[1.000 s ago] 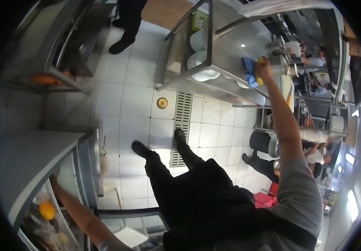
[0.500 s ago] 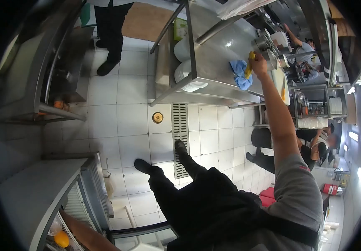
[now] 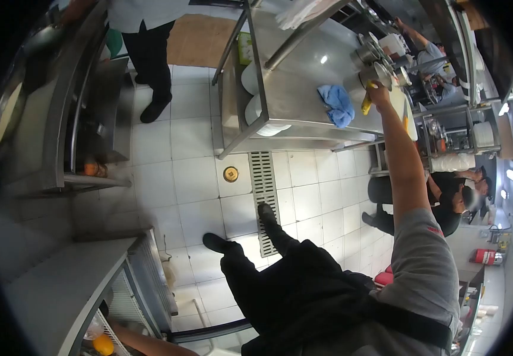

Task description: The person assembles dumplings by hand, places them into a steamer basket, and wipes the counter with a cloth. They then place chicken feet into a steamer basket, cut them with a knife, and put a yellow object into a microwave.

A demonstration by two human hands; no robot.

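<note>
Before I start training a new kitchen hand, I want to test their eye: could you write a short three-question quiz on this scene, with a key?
1. What is in the wearer's right hand?
A) a white plate
B) a yellow item
C) a metal pot

2. True or false: the blue cloth lies on the floor.

3. Fill in: the round brass-coloured floor cover sits beside the long, slotted ____.

Key:
1. B
2. False; it lies on the steel table.
3. drain grate
</note>
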